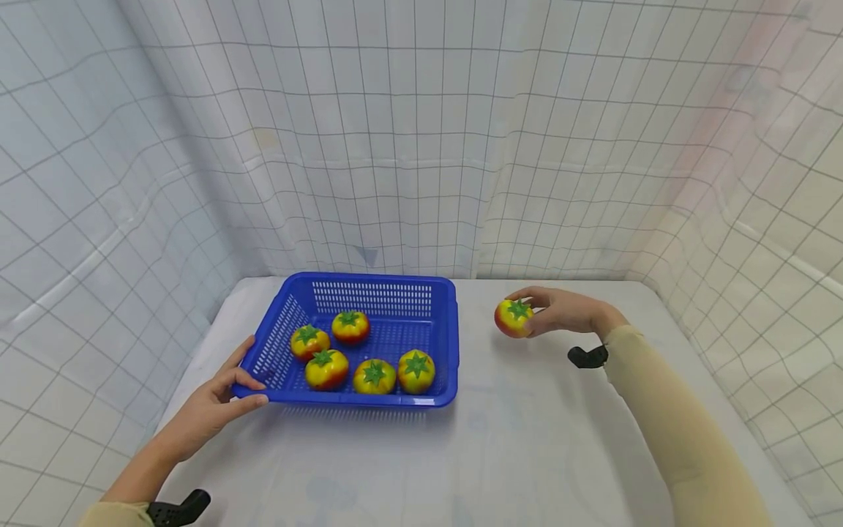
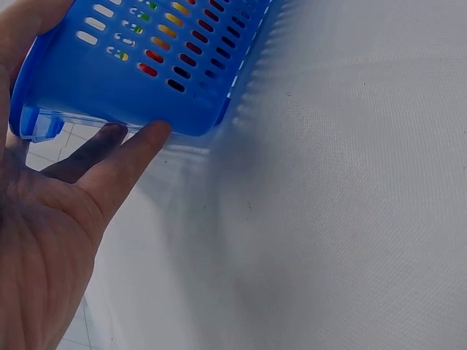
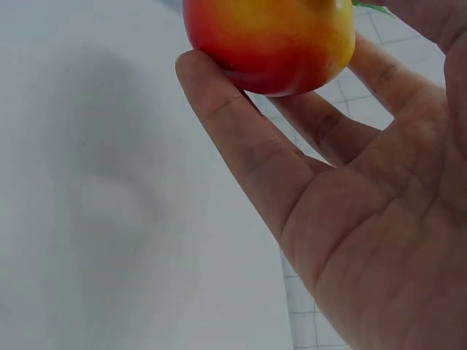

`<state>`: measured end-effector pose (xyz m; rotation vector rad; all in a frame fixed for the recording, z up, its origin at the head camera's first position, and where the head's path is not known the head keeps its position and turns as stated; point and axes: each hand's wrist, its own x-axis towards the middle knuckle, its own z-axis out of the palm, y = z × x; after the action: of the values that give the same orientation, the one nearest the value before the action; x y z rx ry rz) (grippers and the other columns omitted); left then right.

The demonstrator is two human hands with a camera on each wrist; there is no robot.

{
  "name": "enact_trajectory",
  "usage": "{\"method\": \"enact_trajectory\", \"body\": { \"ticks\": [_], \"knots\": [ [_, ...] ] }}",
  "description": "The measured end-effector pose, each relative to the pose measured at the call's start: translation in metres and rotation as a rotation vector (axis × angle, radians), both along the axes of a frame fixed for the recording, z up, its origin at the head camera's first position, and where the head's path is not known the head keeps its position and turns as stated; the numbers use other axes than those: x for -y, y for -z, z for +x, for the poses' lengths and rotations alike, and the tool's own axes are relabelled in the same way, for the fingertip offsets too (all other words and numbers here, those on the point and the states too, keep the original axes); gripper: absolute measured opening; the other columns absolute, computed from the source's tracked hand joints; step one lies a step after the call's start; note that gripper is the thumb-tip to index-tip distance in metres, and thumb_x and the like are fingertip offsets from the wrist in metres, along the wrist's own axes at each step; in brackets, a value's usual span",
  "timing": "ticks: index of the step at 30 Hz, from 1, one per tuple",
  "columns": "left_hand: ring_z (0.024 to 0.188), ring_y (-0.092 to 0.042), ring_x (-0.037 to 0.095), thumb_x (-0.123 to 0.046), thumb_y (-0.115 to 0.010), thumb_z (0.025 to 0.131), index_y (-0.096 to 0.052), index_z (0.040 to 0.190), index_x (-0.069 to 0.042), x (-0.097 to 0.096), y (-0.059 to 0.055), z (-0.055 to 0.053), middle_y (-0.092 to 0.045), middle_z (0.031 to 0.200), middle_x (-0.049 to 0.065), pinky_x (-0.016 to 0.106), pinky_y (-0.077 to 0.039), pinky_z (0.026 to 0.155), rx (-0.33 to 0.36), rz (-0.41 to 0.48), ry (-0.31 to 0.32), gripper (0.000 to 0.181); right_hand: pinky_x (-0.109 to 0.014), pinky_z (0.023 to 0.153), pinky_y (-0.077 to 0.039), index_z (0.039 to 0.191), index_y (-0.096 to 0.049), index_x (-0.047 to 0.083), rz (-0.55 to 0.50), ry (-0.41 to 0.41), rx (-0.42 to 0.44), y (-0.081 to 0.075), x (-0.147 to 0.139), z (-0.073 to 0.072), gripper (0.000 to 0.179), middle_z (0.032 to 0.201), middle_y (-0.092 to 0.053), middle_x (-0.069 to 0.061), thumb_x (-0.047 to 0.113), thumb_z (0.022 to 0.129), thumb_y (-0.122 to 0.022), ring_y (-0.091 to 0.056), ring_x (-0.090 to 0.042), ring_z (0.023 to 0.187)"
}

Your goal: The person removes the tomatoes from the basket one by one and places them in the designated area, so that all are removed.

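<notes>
My right hand (image 1: 568,310) holds a yellow-and-red toy tomato (image 1: 512,316) with a green leafy top, to the right of the basket. In the right wrist view this tomato (image 3: 270,44) sits between thumb and fingers, raised above the table, its top cut off by the frame. A blue plastic basket (image 1: 369,400) with slotted walls holds several similar tomatoes (image 1: 327,369), mostly along its near side and left. At the near left corner, my left hand (image 1: 204,410) grips the basket rim. From the left wrist, fingers of that hand (image 2: 51,211) also show against the basket's outer wall (image 2: 131,87).
A white cloth covers the table (image 1: 527,439). White sheets with a dark grid (image 1: 421,146) hang behind it and on both sides. Dark wrist devices (image 1: 588,357) sit at both sleeve cuffs.
</notes>
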<state>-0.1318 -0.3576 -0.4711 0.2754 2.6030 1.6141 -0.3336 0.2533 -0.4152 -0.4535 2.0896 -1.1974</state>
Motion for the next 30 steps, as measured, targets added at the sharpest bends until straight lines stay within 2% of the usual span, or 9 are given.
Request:
{"method": "enact_trajectory", "body": {
  "ticks": [5, 13, 19, 25, 30],
  "knots": [
    [0.149, -0.005, 0.056, -0.017, -0.069, 0.100, -0.059, 0.111, -0.001, 0.000, 0.001, -0.004, 0.000, 0.172, -0.008, 0.004, -0.034, 0.096, 0.007, -0.006, 0.001, 0.021, -0.042, 0.102, -0.049, 0.147, -0.048, 0.022, -0.009, 0.010, 0.001, 0.006, -0.009, 0.004, 0.063, 0.146, -0.045, -0.016, 0.018, 0.090, -0.075, -0.059, -0.033, 0.119],
    [0.150, -0.005, 0.054, -0.017, -0.067, 0.101, -0.060, 0.111, -0.003, 0.000, -0.001, -0.002, -0.001, 0.172, -0.008, 0.003, -0.032, 0.096, 0.002, -0.027, 0.000, 0.019, -0.040, 0.103, -0.048, 0.146, -0.050, 0.024, -0.022, 0.042, -0.004, 0.016, -0.020, 0.011, 0.062, 0.146, -0.044, -0.015, 0.017, 0.090, -0.076, -0.058, -0.032, 0.120],
    [0.152, -0.002, 0.049, -0.014, -0.066, 0.101, -0.059, 0.112, -0.002, 0.002, 0.001, 0.001, 0.000, 0.172, -0.010, 0.002, -0.031, 0.097, -0.002, -0.016, 0.001, 0.018, -0.039, 0.102, -0.050, 0.147, -0.049, 0.021, -0.019, 0.080, 0.010, 0.025, -0.026, 0.010, 0.064, 0.149, -0.041, -0.017, 0.017, 0.090, -0.076, -0.055, -0.031, 0.123],
    [0.149, -0.003, 0.055, -0.015, -0.066, 0.101, -0.059, 0.112, -0.003, 0.001, -0.001, 0.001, 0.001, 0.172, -0.009, 0.002, -0.030, 0.096, -0.004, -0.018, -0.002, 0.017, -0.040, 0.103, -0.049, 0.147, -0.050, 0.021, -0.008, 0.120, 0.016, 0.034, -0.032, 0.007, 0.064, 0.151, -0.039, -0.017, 0.018, 0.089, -0.078, -0.054, -0.030, 0.125],
    [0.150, -0.002, 0.054, -0.016, -0.066, 0.101, -0.059, 0.112, -0.003, 0.001, 0.001, 0.000, 0.001, 0.172, -0.011, 0.002, -0.030, 0.096, 0.006, -0.021, -0.006, 0.018, -0.039, 0.105, -0.048, 0.147, -0.051, 0.021, 0.005, 0.130, 0.017, 0.042, -0.033, 0.008, 0.065, 0.154, -0.037, -0.019, 0.018, 0.089, -0.079, -0.052, -0.029, 0.128]
  ]
}}
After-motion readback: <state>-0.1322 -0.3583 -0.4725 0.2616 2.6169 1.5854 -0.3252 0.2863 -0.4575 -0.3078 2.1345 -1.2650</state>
